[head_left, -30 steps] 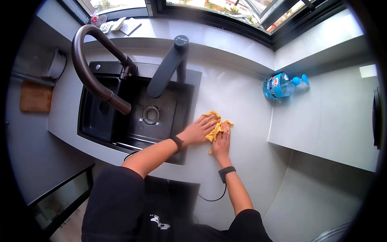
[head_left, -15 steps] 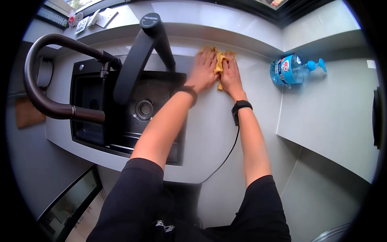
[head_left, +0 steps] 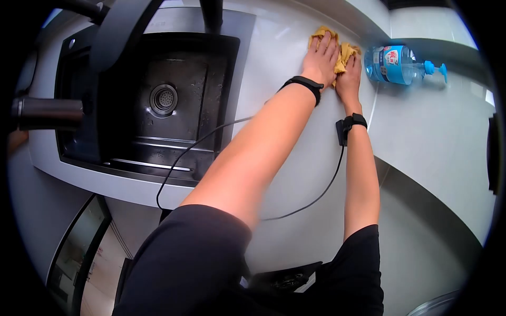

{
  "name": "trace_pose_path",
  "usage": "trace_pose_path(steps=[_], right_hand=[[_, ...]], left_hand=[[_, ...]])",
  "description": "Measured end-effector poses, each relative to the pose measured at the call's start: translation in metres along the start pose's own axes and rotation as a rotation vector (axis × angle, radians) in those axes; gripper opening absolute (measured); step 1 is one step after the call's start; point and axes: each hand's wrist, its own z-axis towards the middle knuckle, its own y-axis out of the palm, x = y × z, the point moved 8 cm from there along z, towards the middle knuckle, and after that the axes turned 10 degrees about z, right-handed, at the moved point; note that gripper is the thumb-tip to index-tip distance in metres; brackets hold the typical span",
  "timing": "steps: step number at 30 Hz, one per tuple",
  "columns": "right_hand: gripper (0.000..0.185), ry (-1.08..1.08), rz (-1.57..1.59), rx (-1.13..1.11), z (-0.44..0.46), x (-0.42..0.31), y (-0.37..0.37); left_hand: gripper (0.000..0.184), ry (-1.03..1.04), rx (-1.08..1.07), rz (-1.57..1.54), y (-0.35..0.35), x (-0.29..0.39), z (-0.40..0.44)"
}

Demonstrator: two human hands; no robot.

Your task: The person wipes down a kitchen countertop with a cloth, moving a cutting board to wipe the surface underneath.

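Observation:
A crumpled yellow cloth (head_left: 345, 54) lies on the pale countertop (head_left: 295, 158), near the back wall and to the right of the sink. My left hand (head_left: 319, 64) presses down on its left part, fingers stretched forward over the fabric. Close beside it, my right hand (head_left: 349, 84) bears on the right part, with cloth bunched between the two hands and under the fingertips. Both wrists wear black straps with a thin black cable (head_left: 321, 195) trailing from them.
A dark sink (head_left: 176, 100) with a round drain fills the left, under a black faucet (head_left: 121, 31). A blue pump bottle (head_left: 395, 64) of liquid stands just right of my right hand, by the wall. A raised ledge (head_left: 363, 18) runs along the back.
Both hands and the cloth have moved right along the counter, away from the sink and closer to the pump bottle. My view has shifted, with the faucet now partly cut off.

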Motion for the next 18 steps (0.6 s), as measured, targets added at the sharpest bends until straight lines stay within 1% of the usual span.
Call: trace_pose_path(steps=[5,6,7,8,10,11,12,13,15,16,17,18], right_hand=[[0.049,-0.010,0.082,-0.062,-0.060,-0.052,-0.019],[0.049,-0.014,0.101,-0.080,-0.073,-0.066,-0.020],[0.049,0.041,0.176,-0.088,-0.090,-0.077,-0.020],[0.048,0.093,0.252,-0.097,-0.106,-0.090,-0.021],[0.045,0.075,0.332,-0.126,-0.141,-0.136,-0.029],[0.044,0.020,0.317,-0.163,-0.159,-0.159,-0.031],[0.044,-0.035,0.301,-0.194,-0.178,-0.183,-0.032],[0.043,-0.081,0.337,-0.220,-0.200,-0.204,-0.031],[0.044,-0.136,0.433,-0.275,-0.233,-0.251,-0.030],[0.045,-0.141,0.502,-0.301,-0.247,-0.276,-0.030],[0.038,-0.117,0.546,-0.362,-0.258,-0.298,-0.027],[0.035,-0.153,0.593,-0.408,-0.266,-0.325,-0.025]], left_hand=[[0.069,0.043,-0.140,-0.001,-0.009,0.021,-0.074],[0.069,0.094,-0.210,0.002,-0.018,0.019,-0.094],[0.069,0.126,-0.237,-0.004,-0.021,0.019,-0.115],[0.068,0.144,-0.231,-0.034,-0.021,0.019,-0.139],[0.065,0.141,-0.107,-0.074,-0.036,0.015,-0.197],[0.061,0.159,-0.062,-0.102,-0.051,0.011,-0.229],[0.054,0.175,-0.075,-0.191,-0.066,0.005,-0.260],[0.049,0.193,-0.011,-0.186,-0.073,0.001,-0.289],[0.042,0.214,0.031,-0.194,-0.087,-0.014,-0.349],[0.040,0.207,0.043,-0.200,-0.101,-0.025,-0.376],[0.038,0.217,-0.012,-0.208,-0.108,-0.037,-0.397],[0.037,0.229,-0.074,-0.216,-0.120,-0.050,-0.419]])
